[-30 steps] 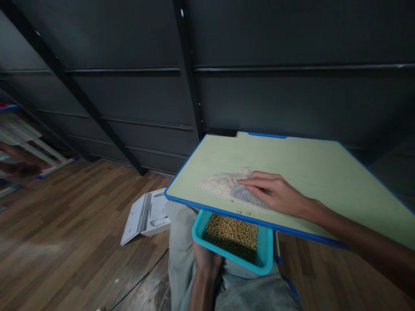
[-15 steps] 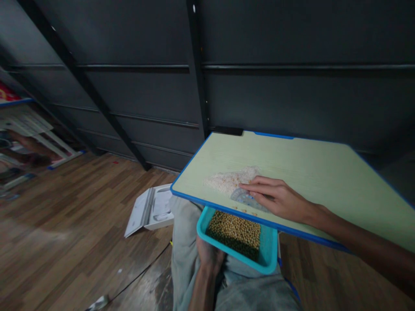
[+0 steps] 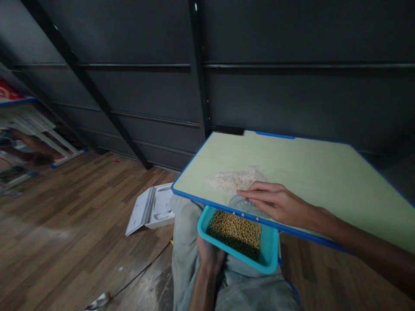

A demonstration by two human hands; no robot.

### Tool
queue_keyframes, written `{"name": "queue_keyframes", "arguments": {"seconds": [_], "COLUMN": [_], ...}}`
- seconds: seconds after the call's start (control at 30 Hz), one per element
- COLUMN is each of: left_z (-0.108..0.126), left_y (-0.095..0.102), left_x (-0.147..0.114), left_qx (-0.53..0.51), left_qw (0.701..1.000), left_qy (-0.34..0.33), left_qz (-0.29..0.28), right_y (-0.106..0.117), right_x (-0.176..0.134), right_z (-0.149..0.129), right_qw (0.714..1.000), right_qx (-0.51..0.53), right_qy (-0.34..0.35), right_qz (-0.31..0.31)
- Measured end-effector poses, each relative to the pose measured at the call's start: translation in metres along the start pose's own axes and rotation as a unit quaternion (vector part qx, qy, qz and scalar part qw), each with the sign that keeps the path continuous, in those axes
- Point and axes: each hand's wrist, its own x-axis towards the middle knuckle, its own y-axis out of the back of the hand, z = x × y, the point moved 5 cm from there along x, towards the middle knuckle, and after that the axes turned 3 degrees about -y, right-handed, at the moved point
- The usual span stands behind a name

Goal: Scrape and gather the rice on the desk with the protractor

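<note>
where my right hand (image 3: pixel 279 205) lies flat near the front edge of the desk (image 3: pixel 311 172), its fingers are stretched out and pressed down on a small clear scraper (image 3: pixel 241 202), a thin see-through piece whose rounded edge sticks out past my fingertips; it is a flat press from above, no curled grasp. a few yellow soybeans (image 3: pixel 249 216) sit in a row right at the blue rim of the desk, just in front of the scraper. just behind my fingers is a pale heap of rice (image 3: pixel 235 178), white and grainy, with a few yellow beans mixed in, spread loosely on the light green top.

under the front edge, in my lap, is a teal tray (image 3: pixel 269 255) filled with a flat layer of tan soybeans, its near corner tipped down. my left hand (image 3: pixel 209 255) is tucked under the tray's left end, touching it from below; i cannot tell how the fingers close, since the tray hides them. grey trousers (image 3: pixel 184 242) show around the arm.

on the wooden floor (image 3: pixel 65 224) to the left lies an open white box (image 3: pixel 151 209). further left are blurred papers (image 3: pixel 29 129). a dark panelled wall (image 3: pixel 292 86) stands behind the desk. i can read no writing or brand on anything.
</note>
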Motion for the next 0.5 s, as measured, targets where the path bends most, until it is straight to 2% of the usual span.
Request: {"name": "queue_keyframes", "arguments": {"seconds": [0.23, 0.5], "left_z": [-0.001, 0.003], "left_y": [-0.002, -0.003], "left_x": [0.002, -0.001], "left_qx": [-0.009, 0.012], "left_qw": [1.000, 1.000], "left_qy": [-0.007, -0.006], "left_qz": [-0.026, 0.017], "right_y": [-0.002, 0.005], "right_x": [-0.001, 0.000], "right_z": [-0.001, 0.015], "right_qw": [0.999, 0.996], "right_qx": [-0.021, -0.087], "right_qy": [0.001, -0.013], "right_qz": [-0.031, 0.005]}}
